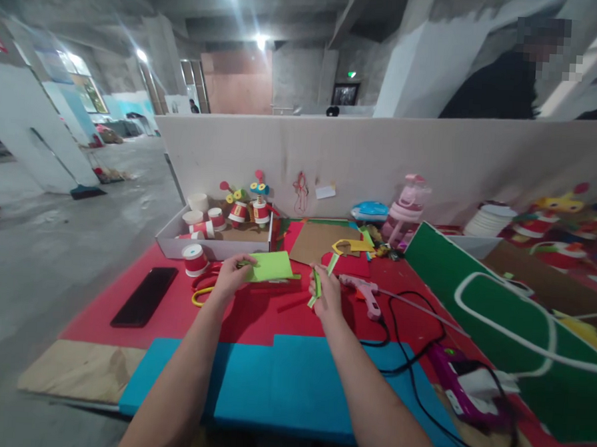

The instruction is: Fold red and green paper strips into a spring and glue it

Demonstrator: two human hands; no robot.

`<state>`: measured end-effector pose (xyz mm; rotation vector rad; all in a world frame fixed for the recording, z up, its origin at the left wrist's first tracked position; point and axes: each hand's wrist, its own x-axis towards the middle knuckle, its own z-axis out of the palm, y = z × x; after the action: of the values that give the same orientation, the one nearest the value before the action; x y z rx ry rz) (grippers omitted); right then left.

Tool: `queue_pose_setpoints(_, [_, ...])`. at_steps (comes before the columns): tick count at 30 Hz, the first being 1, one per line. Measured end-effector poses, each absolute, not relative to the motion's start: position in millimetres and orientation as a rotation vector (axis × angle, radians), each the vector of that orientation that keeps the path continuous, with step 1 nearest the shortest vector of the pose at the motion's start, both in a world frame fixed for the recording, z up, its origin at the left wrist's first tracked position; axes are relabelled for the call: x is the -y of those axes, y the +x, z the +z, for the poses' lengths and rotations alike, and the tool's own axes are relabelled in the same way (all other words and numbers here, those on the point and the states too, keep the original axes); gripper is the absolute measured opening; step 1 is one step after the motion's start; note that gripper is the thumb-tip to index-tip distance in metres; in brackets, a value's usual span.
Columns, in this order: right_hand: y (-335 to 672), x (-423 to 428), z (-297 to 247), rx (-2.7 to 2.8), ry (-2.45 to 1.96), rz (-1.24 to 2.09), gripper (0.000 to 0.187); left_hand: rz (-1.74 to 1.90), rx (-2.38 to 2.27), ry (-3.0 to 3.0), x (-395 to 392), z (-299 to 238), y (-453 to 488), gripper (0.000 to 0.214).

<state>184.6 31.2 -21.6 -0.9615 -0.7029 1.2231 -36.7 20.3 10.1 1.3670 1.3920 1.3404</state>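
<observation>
My left hand (pixel 230 275) pinches the near edge of a light green paper sheet (pixel 271 266) lying over the red table cover (pixel 254 314). My right hand (pixel 326 294) is closed round thin green paper strips (pixel 318 283) that stick up from its fingers. Red and yellow scissors (pixel 202 287) lie just left of my left hand. A pink glue gun (pixel 367 295) lies right of my right hand, its black cord (pixel 397 335) trailing across the table.
A black phone (pixel 144 295) lies at the left. A white box (pixel 212 242) holds red and white paper cups and cup figures. Brown cardboard (pixel 317 241), a pink bottle (pixel 407 206), a green board (pixel 498 327) and a purple device (pixel 463 385) sit right. A person stands behind the partition (pixel 382 154).
</observation>
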Motion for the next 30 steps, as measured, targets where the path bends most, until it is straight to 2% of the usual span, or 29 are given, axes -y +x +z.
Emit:
queue_pose_setpoints(3, [185.7, -30.8, -20.3, 0.682, -0.930, 1.270, 0.031, 0.940, -1.206, 1.690, -10.8, 18.4, -46.5, 0.024])
queue_pose_setpoints(5, [183.0, -29.9, -20.6, 0.696, -0.960, 1.308, 0.033, 0.800, -1.189, 1.902, -10.8, 23.6, -52.7, 0.026])
queue_pose_setpoints(9, [176.6, -28.0, -21.3, 0.719, -1.022, 1.319, 0.033, 0.766, -1.593, 2.231, -32.6, 27.6, -43.8, 0.019])
queue_pose_setpoints(14, [177.6, -25.9, -18.9, 0.734, -1.049, 1.235, 0.029, 0.219, -1.791, 2.504, -66.1, 21.4, -10.6, 0.013])
queue_pose_setpoints(16, [181.0, -26.4, -17.6, 0.703, -1.032, 1.197, 0.028, 0.135, -1.781, 2.549, -72.3, 18.0, -2.7, 0.015])
queue_pose_setpoints(23, [194.0, -35.1, -18.2, 0.584, -0.941, 1.161, 0.029, 0.249, -1.845, 2.530, -74.4, 18.9, 0.5, 0.015])
queue_pose_setpoints(25, [194.7, -36.8, -20.1, 0.583, -0.916, 1.202, 0.030, 0.494, -1.914, 2.409, -71.3, 25.7, -2.0, 0.013])
queue_pose_setpoints(27, [193.5, -37.2, -21.9, 0.609, -0.898, 1.265, 0.030, 0.895, -1.872, 2.149, -66.0, 32.5, -4.7, 0.010])
queue_pose_setpoints(30, [188.8, -35.3, -23.0, 0.681, -0.890, 1.331, 0.030, 1.309, -1.442, 1.625, -55.2, 36.2, -7.6, 0.020])
